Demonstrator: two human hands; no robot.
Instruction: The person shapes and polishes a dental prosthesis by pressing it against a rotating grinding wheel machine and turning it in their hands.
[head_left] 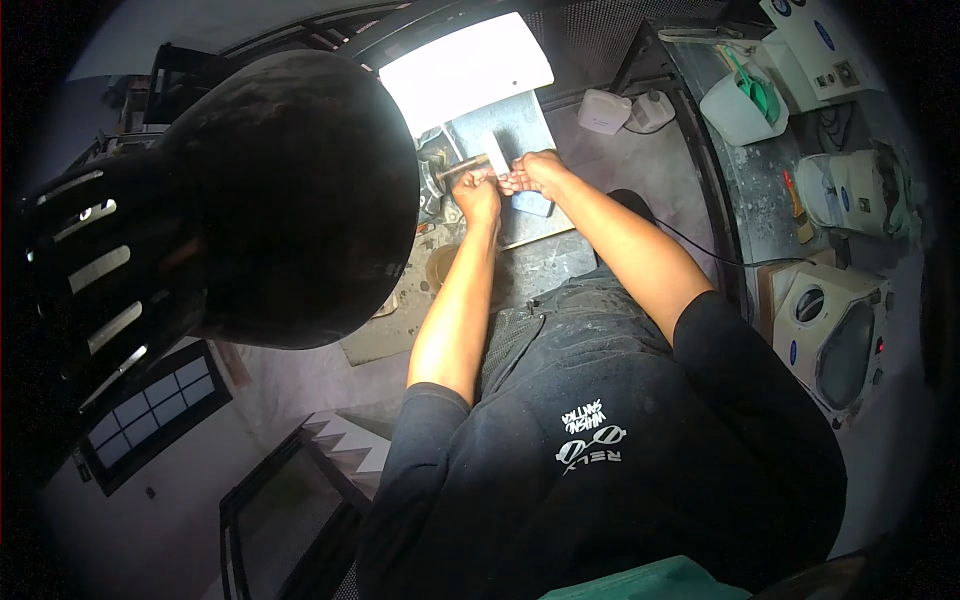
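Observation:
Both my hands are together at a motor-driven spindle that carries a white wheel, seen nearly edge-on. My left hand is closed just below the spindle, its fingertips near the wheel. From the right, my right hand reaches the wheel's near side with bent, closed fingers. The fingertips of the two hands nearly meet, and whatever small piece they pinch is too small to make out. A grey machine body holds the spindle on the left. Below my right hand lies a light-blue item.
A large black lamp shade fills the left. Behind the wheel stands a bright white panel. On the right, a side bench carries a white bin, a brush and white machines. Two white jugs stand behind.

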